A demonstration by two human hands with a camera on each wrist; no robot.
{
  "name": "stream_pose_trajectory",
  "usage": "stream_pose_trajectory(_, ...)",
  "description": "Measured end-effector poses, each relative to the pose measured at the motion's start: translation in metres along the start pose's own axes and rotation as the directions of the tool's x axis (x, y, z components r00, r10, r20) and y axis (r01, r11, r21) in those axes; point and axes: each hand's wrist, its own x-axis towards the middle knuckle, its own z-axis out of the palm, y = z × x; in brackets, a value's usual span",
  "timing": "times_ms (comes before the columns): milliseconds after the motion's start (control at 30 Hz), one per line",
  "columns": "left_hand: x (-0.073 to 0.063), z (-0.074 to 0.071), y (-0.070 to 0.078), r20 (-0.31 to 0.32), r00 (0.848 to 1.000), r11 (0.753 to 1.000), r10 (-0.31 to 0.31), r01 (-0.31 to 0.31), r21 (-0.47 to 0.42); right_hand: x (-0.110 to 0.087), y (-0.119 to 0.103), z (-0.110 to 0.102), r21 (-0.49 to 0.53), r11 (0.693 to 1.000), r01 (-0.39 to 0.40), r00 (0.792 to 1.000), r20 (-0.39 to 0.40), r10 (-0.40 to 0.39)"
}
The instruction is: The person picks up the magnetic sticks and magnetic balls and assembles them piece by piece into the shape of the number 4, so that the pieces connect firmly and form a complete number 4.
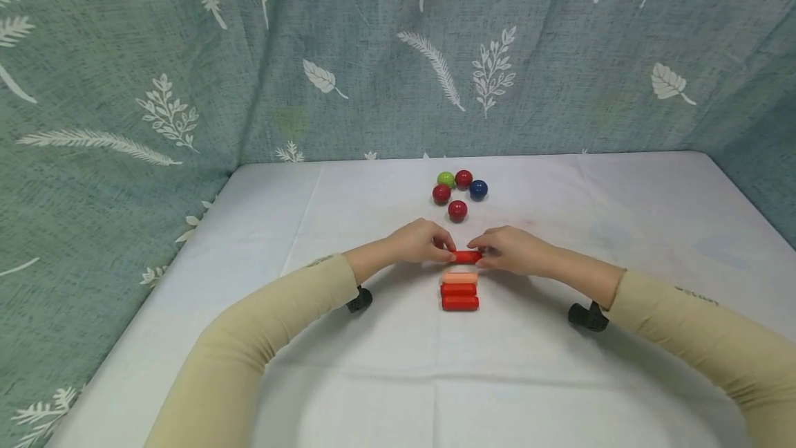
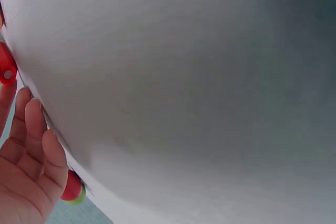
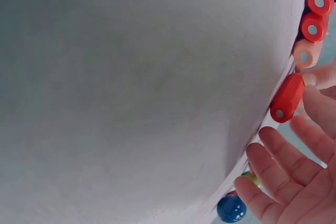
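Observation:
A red faceted bar [image 1: 466, 257] lies crosswise between both hands in the head view. At its left end the left hand [image 1: 419, 240] pinches it with thumb and fingertips. The right hand [image 1: 516, 249] holds the opposite end between thumb and index finger. In the right wrist view, the red bar [image 3: 287, 98] shows a pale round spot on its end, and the other fingers [image 3: 283, 169] spread away from it. Just nearer lie a peach bar [image 1: 459, 278] and two more red bars, one [image 1: 459, 290] in front of the other [image 1: 460, 304], roughly parallel.
Beyond the hands sits a cluster of balls: a green one [image 1: 446, 179], a blue one [image 1: 478, 189] and three red ones, the nearest [image 1: 457, 211] closest to the held bar. A white cloth covers the table [image 1: 348, 393]. Patterned fabric [image 1: 373, 54] hangs behind.

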Motion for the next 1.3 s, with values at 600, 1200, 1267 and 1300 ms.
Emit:
stream_pose_trajectory(600,0.022,-0.005,0.013,-0.008,0.995,0.995,-0.099,0.099,0.014,0.015,0.014,-0.005,0.095,0.991,-0.091,0.995,-0.021,0.093)
stream_pose_trajectory(1200,0.036,-0.017,0.011,-0.250,0.963,0.987,-0.106,0.133,0.093,0.020,0.024,-0.010,0.096,0.988,-0.117,0.993,0.005,0.118)
stream_pose_trajectory(1267,0.039,-0.016,0.010,-0.229,0.967,0.985,-0.111,0.138,0.102,0.020,0.024,-0.010,0.098,0.987,-0.125,0.992,0.010,0.124)
stream_pose_trajectory(1300,0.040,-0.016,0.010,-0.221,0.968,0.985,-0.119,0.144,0.099,0.020,0.024,-0.010,0.099,0.988,-0.121,0.993,0.013,0.121)
